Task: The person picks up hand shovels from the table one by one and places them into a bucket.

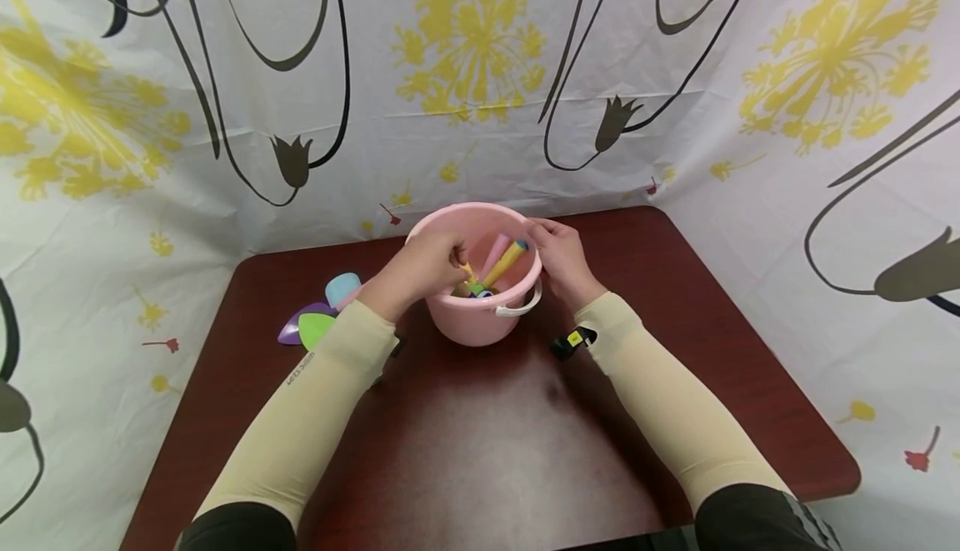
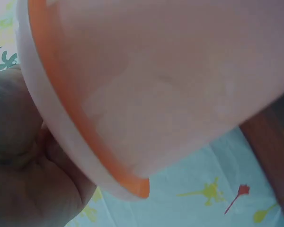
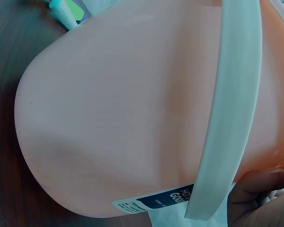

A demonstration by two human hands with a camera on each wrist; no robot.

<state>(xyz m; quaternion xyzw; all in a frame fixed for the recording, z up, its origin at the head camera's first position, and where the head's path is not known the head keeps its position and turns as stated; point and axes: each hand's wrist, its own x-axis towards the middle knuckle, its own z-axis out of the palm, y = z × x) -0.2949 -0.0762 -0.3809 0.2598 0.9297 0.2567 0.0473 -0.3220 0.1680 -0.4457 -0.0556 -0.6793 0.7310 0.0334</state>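
A pink bucket point(image 1: 480, 330) with a white handle point(image 1: 521, 303) stands toward the far side of the table. My right hand point(image 1: 562, 255) grips its rim at the right, the thumb curled against the wall in the right wrist view. Reaching over the left rim, my left hand point(image 1: 427, 272) has its curled fingertips inside, pinching a small yellow piece point(image 1: 468, 271). Beside them in the bucket lean a yellow stick with a blue end point(image 1: 507, 262) and a pink stick point(image 1: 495, 252). Small green and blue parts lie lower down, partly covered by the rim and hand.
Left of the bucket lie a light blue cup-like piece point(image 1: 342, 288), a purple leaf-shaped piece point(image 1: 294, 328) and a green one point(image 1: 315, 328), partly behind my left forearm. A patterned cloth point(image 1: 480, 159) hangs right behind the dark red table point(image 1: 480, 451).
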